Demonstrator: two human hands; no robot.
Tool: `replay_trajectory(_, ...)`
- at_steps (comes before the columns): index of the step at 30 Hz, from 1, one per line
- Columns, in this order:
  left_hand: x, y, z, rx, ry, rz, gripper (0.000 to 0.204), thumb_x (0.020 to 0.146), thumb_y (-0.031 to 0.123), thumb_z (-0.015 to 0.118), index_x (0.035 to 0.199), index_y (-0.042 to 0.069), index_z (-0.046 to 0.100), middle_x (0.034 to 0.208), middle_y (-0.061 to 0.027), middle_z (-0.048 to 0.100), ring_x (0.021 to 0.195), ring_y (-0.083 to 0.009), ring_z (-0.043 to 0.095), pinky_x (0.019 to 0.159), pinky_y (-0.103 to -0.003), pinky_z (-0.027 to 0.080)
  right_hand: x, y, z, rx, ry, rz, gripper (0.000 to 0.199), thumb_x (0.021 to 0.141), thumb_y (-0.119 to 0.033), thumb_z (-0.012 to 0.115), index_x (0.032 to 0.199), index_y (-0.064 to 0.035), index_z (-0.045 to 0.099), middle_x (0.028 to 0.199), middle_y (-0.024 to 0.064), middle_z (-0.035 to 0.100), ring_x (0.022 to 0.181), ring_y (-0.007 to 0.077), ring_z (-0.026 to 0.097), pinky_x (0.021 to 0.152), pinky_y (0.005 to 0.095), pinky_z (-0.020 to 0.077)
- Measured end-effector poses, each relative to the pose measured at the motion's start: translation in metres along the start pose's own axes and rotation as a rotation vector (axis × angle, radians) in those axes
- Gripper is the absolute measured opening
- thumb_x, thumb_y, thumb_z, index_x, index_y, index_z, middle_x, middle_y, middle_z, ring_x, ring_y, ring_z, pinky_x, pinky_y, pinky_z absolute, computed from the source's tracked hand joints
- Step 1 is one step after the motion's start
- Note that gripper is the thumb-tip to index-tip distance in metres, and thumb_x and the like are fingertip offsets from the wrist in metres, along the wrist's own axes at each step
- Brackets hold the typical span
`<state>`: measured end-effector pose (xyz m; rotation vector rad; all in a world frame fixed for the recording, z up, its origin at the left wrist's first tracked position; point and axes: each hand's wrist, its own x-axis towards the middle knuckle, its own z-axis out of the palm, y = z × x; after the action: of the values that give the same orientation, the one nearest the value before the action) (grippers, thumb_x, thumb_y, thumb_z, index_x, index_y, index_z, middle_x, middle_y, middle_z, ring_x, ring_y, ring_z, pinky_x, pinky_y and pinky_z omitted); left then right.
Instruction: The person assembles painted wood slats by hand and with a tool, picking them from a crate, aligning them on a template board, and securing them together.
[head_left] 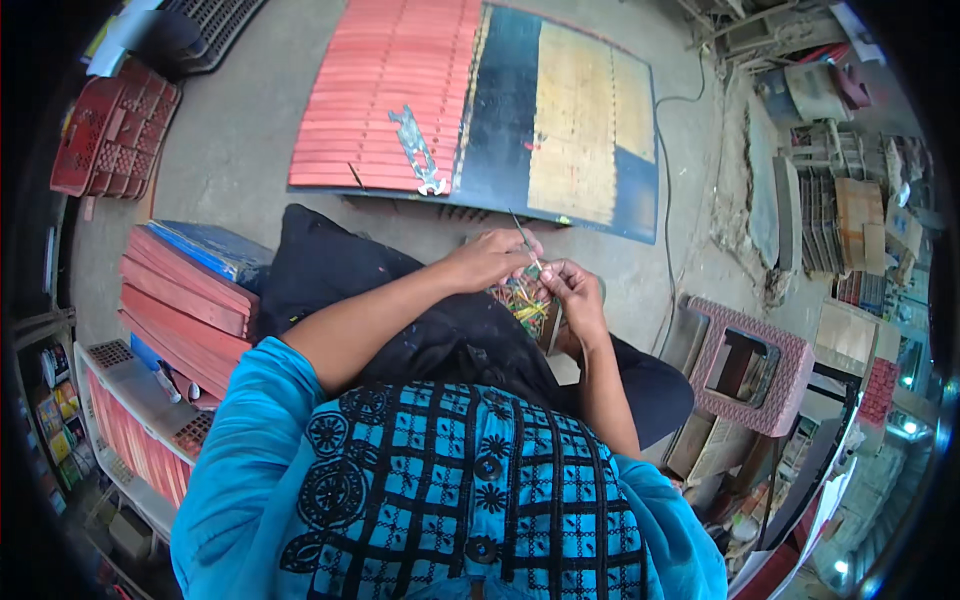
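Note:
My left hand [493, 260] is closed around a slim, dark, pointed rod [518, 228], whose tip sticks up and away from me. Just to its right, my right hand [574, 288] pinches at the lower end of the rod; a small greenish bit shows between the fingers, too small to name. Under both hands sits a container of many thin yellow, green and red pieces [528, 308], partly covered by my fingers. Beyond them stands a low table with a dark blue top [503, 95], spread with red strips [385, 70] and cream-coloured strips [575, 110].
A grey metal tool [412, 140] lies on the red strips. Stacks of red-edged sheets [190, 290] and a pale crate [120, 460] stand at my left, a red crate [120, 130] farther off. A pink plastic stool [790, 370] is at my right, near a cable [672, 260] on the floor.

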<state>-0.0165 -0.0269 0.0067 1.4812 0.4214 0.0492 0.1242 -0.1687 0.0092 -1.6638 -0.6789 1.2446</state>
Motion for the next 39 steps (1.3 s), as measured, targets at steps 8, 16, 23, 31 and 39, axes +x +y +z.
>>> replay_trajectory(8, -0.033, 0.029, -0.046, -0.514, 0.449, 0.401, 0.023, 0.089, 0.019, 0.042, 0.083, 0.002, 0.056, 0.064, -0.0005, 0.049, 0.053, -0.0071, 0.043, 0.05, -0.02, 0.035, 0.037, -0.044, 0.059, -0.026, 0.159, -0.276, 0.015, 0.083, -0.014, 0.057, 0.08, 0.0008, 0.059, 0.064, 0.0025, 0.056, 0.057, 0.0069, 0.051, 0.053, 0.0226, 0.0423)
replay_trajectory(16, -0.085, 0.037, -0.113, -0.757, 0.741, 0.724, 0.023, 0.088, 0.021, 0.042, 0.088, 0.0, 0.052, 0.068, -0.004, 0.049, 0.058, -0.0095, 0.043, 0.059, -0.023, 0.039, 0.103, -0.077, 0.143, -0.783, 0.233, -0.705, 0.018, 0.077, -0.013, 0.058, 0.088, 0.0001, 0.058, 0.087, 0.0171, 0.057, 0.081, 0.0304, 0.057, 0.069, 0.0393, 0.0455)
replay_trajectory(23, -0.113, 0.036, -0.126, -0.765, 0.792, 0.791, 0.023, 0.087, 0.021, 0.043, 0.087, 0.0, 0.052, 0.068, -0.0046, 0.049, 0.058, -0.01, 0.043, 0.059, -0.024, 0.039, 0.107, -0.088, 0.175, -1.139, 0.276, -0.581, 0.028, 0.071, -0.025, 0.066, 0.085, -0.0025, 0.058, 0.091, 0.0163, 0.056, 0.088, 0.032, 0.055, 0.072, 0.0423, 0.0467)
replay_trajectory(31, -0.116, 0.035, -0.131, -0.776, 1.033, 0.826, 0.022, 0.089, 0.017, 0.042, 0.091, -0.001, 0.053, 0.075, -0.0059, 0.053, 0.063, -0.0099, 0.048, 0.056, -0.022, 0.038, 0.131, -0.085, 0.178, -1.519, 0.267, -0.582, 0.015, 0.074, -0.015, 0.052, 0.079, -0.003, 0.058, 0.072, 0.0129, 0.061, 0.066, 0.0285, 0.062, 0.057, 0.0399, 0.0502)
replay_trajectory(39, -0.111, 0.04, -0.135, -0.676, 1.027, 0.836, 0.028, 0.089, 0.021, 0.037, 0.093, -0.002, 0.053, 0.076, -0.0065, 0.051, 0.062, -0.0102, 0.045, 0.06, -0.021, 0.036, 0.14, -0.098, 0.171, -1.61, 0.316, -0.722, 0.017, 0.077, -0.01, 0.044, 0.074, -0.0006, 0.057, 0.064, 0.0123, 0.06, 0.059, 0.0216, 0.063, 0.048, 0.0338, 0.0502)
